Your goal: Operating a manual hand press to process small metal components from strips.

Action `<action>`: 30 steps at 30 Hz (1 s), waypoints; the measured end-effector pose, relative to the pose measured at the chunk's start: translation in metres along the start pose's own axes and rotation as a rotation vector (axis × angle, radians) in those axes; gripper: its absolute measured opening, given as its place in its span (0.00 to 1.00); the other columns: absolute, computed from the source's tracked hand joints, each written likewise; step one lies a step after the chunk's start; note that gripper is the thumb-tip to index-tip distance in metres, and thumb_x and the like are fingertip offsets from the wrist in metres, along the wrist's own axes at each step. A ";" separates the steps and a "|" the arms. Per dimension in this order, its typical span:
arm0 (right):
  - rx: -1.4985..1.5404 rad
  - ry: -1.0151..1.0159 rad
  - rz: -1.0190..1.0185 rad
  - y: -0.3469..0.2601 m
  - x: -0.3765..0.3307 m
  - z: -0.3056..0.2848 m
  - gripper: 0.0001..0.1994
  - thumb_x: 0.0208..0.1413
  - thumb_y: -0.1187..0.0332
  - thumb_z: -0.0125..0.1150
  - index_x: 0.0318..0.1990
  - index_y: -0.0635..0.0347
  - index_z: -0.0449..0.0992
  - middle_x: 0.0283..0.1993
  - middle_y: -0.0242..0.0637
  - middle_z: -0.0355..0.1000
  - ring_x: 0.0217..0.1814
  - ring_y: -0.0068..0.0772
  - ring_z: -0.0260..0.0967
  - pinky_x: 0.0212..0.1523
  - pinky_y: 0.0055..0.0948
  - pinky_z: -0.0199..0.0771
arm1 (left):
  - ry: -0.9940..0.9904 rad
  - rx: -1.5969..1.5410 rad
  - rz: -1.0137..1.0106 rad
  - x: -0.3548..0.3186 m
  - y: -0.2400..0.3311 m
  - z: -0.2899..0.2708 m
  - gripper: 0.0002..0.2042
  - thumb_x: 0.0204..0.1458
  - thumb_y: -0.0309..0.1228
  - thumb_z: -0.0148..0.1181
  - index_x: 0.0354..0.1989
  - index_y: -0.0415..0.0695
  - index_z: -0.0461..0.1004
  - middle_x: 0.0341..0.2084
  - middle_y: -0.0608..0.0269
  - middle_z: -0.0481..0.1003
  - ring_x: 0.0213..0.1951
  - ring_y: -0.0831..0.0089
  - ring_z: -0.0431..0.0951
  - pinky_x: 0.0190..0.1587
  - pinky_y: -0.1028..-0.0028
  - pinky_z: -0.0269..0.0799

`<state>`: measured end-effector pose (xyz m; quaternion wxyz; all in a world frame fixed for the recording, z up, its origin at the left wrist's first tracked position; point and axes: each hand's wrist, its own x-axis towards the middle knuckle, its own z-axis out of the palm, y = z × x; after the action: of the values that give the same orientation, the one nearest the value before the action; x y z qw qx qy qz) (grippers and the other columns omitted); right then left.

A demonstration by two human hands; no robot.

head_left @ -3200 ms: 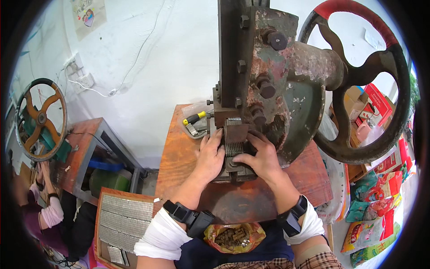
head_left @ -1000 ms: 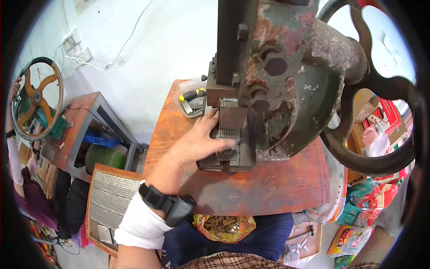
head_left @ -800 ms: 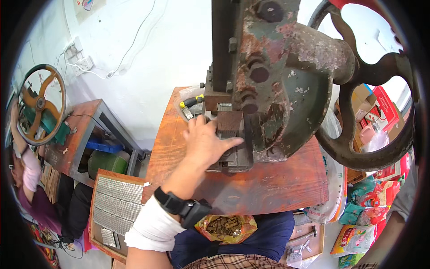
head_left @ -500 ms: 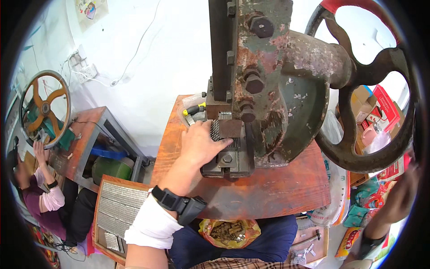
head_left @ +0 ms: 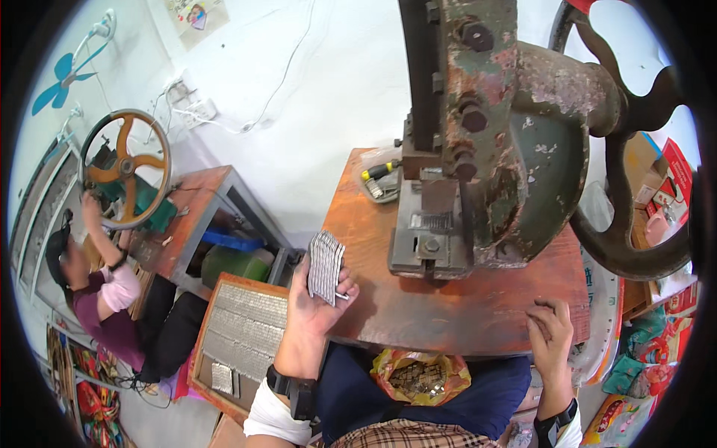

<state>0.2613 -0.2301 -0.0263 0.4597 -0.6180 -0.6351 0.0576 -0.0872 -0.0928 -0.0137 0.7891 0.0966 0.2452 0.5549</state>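
My left hand (head_left: 312, 310) is closed around a stack of ridged silver metal strips (head_left: 326, 269), held up over the left front edge of the wooden table (head_left: 493, 317). By the table's right front edge my right hand (head_left: 551, 332) hangs with loosely bent fingers apart and nothing visible in it. Between and beyond my hands stands a worn green hand press (head_left: 538, 164). A small ridged piece shows on its steel die bed (head_left: 431, 239), which neither hand touches. On my lap lies a yellow and red plastic bag (head_left: 385, 373) with small metal pieces inside.
A wooden tray (head_left: 213, 321) with rows of silver pieces stands at the left. The press's large handwheel (head_left: 616, 209) rises at the right. A clear container (head_left: 385, 196) holds a yellow-black tool behind the die. Further left, another person (head_left: 97, 299) works at a second press.
My left hand has left the press bed and come back left and nearer with the metal stack. My right hand has dropped from beside the handwheel to the table's front. The view has shifted left.
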 end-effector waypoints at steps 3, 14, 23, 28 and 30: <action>0.035 -0.035 -0.013 0.007 0.007 0.015 0.08 0.43 0.80 0.60 0.34 0.65 0.75 0.41 0.45 0.67 0.42 0.43 0.66 0.42 0.33 0.68 | -0.214 -0.117 -0.086 -0.032 -0.009 -0.032 0.25 0.57 0.51 0.42 0.45 0.38 0.68 0.28 0.54 0.68 0.26 0.65 0.66 0.38 0.66 0.64; -0.052 -0.118 -0.086 -0.015 -0.010 0.014 0.09 0.43 0.82 0.60 0.35 0.65 0.75 0.42 0.45 0.68 0.43 0.40 0.68 0.42 0.30 0.70 | 0.019 1.380 -0.475 -0.059 -0.128 -0.150 0.20 0.52 0.40 0.59 0.39 0.31 0.75 0.27 0.53 0.78 0.28 0.66 0.76 0.32 0.72 0.71; -0.071 -0.157 0.018 -0.006 -0.033 0.027 0.06 0.46 0.82 0.55 0.33 0.68 0.74 0.38 0.46 0.68 0.41 0.42 0.68 0.42 0.30 0.68 | 1.046 1.950 0.893 -0.151 0.055 -0.307 0.13 0.44 0.27 0.59 0.40 0.36 0.73 0.35 0.44 0.73 0.39 0.51 0.72 0.45 0.62 0.67; 0.022 -0.277 -0.059 -0.021 -0.032 0.057 0.06 0.46 0.83 0.54 0.33 0.68 0.73 0.39 0.45 0.67 0.42 0.40 0.66 0.43 0.30 0.65 | 1.322 2.117 0.573 -0.246 0.157 -0.423 0.24 0.44 0.34 0.64 0.48 0.32 0.69 0.40 0.41 0.73 0.44 0.52 0.73 0.48 0.63 0.67; -0.056 -0.312 -0.097 -0.029 -0.029 0.063 0.06 0.47 0.82 0.54 0.33 0.68 0.72 0.40 0.46 0.66 0.43 0.41 0.66 0.44 0.30 0.65 | 1.138 1.697 0.145 -0.246 0.176 -0.407 0.26 0.41 0.35 0.68 0.49 0.35 0.71 0.35 0.46 0.77 0.38 0.58 0.77 0.44 0.68 0.71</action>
<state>0.1934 -0.2295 -0.0586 0.3403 -0.5830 -0.7291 0.1129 -0.4988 -0.3046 -0.2206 0.1919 0.3602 0.8889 0.2082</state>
